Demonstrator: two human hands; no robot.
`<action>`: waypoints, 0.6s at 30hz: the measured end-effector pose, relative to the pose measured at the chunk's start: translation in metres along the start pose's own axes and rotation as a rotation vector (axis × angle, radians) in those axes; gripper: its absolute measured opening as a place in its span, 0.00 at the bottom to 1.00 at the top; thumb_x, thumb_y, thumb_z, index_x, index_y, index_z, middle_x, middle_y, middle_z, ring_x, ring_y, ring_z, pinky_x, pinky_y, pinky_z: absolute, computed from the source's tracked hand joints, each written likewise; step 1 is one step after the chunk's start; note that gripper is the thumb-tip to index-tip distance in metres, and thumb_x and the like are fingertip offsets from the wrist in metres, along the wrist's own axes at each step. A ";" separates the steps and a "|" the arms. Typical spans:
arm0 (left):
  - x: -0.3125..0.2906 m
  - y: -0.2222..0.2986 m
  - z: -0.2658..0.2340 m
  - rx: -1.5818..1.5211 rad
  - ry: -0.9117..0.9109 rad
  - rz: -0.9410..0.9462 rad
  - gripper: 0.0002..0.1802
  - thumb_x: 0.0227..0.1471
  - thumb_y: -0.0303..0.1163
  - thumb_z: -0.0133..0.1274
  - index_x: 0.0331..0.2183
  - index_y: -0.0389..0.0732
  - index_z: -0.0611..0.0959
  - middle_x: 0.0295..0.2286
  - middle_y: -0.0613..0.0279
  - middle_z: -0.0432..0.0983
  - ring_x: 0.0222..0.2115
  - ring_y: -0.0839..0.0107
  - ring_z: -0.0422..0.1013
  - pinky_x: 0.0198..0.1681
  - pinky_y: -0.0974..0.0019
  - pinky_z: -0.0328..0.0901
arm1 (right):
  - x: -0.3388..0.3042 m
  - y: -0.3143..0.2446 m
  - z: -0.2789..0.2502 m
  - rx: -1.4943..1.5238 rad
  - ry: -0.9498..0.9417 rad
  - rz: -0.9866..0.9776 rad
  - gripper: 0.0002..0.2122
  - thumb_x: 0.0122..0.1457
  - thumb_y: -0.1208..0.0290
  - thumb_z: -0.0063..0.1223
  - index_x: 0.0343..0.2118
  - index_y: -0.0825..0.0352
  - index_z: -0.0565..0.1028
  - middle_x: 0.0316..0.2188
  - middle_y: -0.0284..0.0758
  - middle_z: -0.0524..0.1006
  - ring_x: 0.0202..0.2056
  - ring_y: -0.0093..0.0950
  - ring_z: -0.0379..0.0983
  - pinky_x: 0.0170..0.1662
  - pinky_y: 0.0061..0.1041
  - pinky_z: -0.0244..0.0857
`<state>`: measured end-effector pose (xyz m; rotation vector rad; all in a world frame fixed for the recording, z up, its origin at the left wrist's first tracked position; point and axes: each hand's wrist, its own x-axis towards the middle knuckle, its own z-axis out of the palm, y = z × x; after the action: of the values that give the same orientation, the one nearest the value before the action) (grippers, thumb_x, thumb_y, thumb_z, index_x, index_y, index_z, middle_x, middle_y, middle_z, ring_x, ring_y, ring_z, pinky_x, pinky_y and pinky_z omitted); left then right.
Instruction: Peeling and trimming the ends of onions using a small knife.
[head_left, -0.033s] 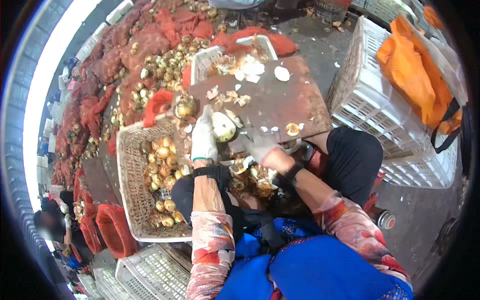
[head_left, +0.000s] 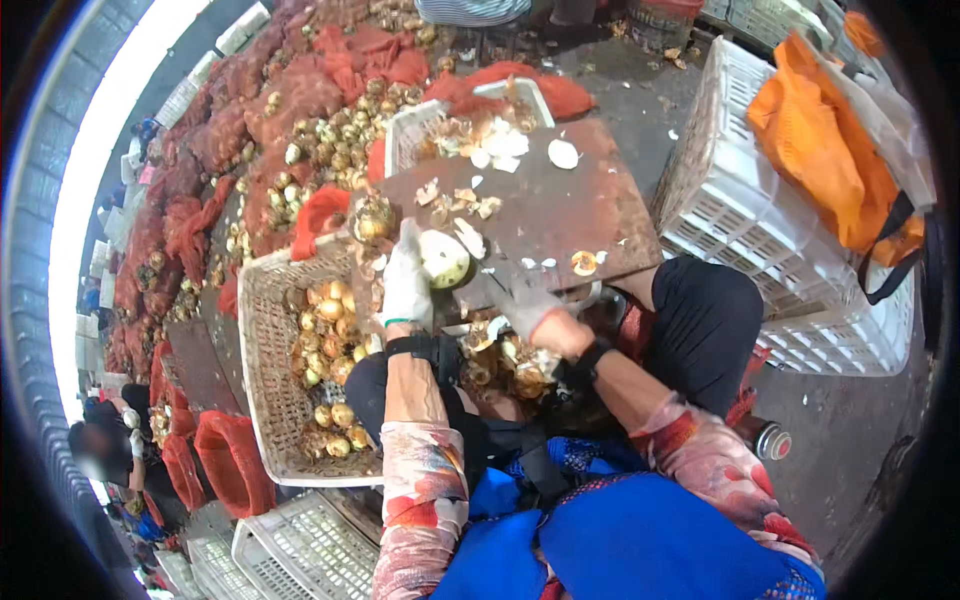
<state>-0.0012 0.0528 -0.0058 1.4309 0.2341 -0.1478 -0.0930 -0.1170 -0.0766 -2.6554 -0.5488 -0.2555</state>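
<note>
- Pale green and round, the peeled bulb (head_left: 444, 258) lies at the near edge of the board (head_left: 560, 210), and we hold it there with our left hand (head_left: 406, 285).
- Our left hand wears a white glove, and its fingers are closed around the left side of the bulb.
- Our right hand (head_left: 525, 305), also in a glove, is clenched on a knife (head_left: 482, 283); the blade points to the bulb and seems to touch it, but we cannot tell this for sure.
- The board is brown and carries white scraps (head_left: 500, 148) and dry peels (head_left: 455, 200) at its far part.
- Left of our arms stands a white basket (head_left: 262, 330) with unpeeled brown bulbs (head_left: 325, 310) inside.
- Below our hands, between our knees, we see more peels and bulbs (head_left: 500, 365).
- Red net sacks (head_left: 290, 100) lie on the ground far left, with loose bulbs among them.
- At the right stands a white crate (head_left: 720, 190) and an orange cloth (head_left: 825, 150) lies over it.
</note>
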 end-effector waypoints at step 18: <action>-0.002 -0.031 -0.023 0.760 -0.136 0.236 0.41 0.60 0.62 0.32 0.62 0.40 0.58 0.51 0.44 0.69 0.48 0.52 0.69 0.48 0.59 0.63 | 0.023 -0.007 -0.077 0.538 -0.179 0.174 0.08 0.61 0.73 0.40 0.41 0.66 0.70 0.27 0.43 0.72 0.30 0.38 0.74 0.30 0.32 0.69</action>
<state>-0.0118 0.0715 -0.0376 2.1788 -0.1255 -0.1459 -0.0827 -0.1369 0.0012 -2.1890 -0.3705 0.1645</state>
